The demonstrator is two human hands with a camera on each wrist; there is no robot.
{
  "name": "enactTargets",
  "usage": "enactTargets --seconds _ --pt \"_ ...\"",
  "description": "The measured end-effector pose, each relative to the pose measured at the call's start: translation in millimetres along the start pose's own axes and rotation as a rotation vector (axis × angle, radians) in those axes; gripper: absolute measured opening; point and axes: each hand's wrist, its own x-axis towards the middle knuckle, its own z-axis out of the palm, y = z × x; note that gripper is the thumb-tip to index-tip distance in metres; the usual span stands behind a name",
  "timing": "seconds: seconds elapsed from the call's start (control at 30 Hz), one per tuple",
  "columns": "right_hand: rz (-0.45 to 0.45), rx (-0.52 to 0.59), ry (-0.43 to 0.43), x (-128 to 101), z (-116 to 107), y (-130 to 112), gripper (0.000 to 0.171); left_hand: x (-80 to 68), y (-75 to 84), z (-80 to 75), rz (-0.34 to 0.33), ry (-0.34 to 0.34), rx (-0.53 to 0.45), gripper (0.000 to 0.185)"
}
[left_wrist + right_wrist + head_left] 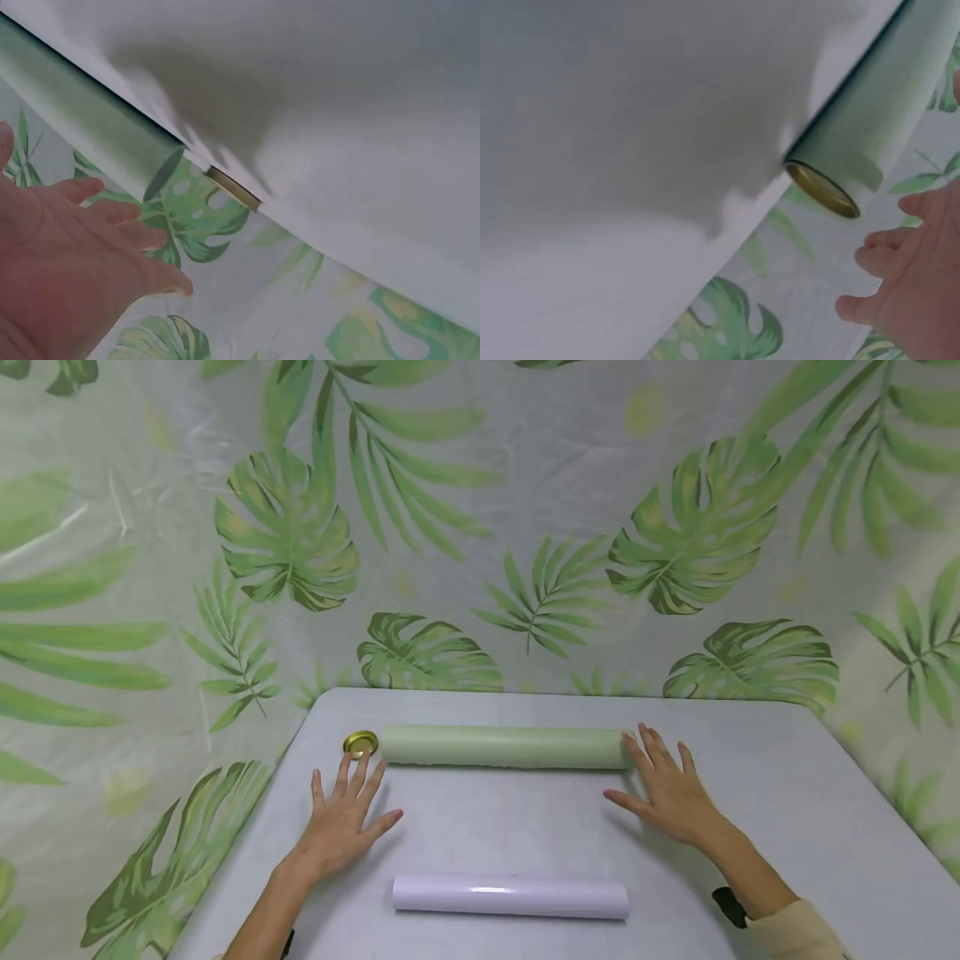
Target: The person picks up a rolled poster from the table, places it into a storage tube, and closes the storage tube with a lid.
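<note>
The green roll (504,747) is laid across the far part of the grey table (787,793), with a gold cap (360,743) just beside its left end. The left hand (341,818) is spread flat, holding nothing, near that cap, and the right hand (667,789) is spread with fingertips at the roll's right end. A white roll (510,896) is seen nearer than the green roll, between the wrists.

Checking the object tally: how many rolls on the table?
2. The green roll lies across the far middle, between the hands, with a gold lid at its left end. The white roll lies nearest the camera. None looks hidden.

No text — nothing legible anywhere.
</note>
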Motion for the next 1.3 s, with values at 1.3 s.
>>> enactTargets --seconds 1.3 --pt "-0.040 -0.014 -0.045 69 27 -19 0.092 -17.5 69.1 20.2 0.251 -0.264 -0.232 0.076"
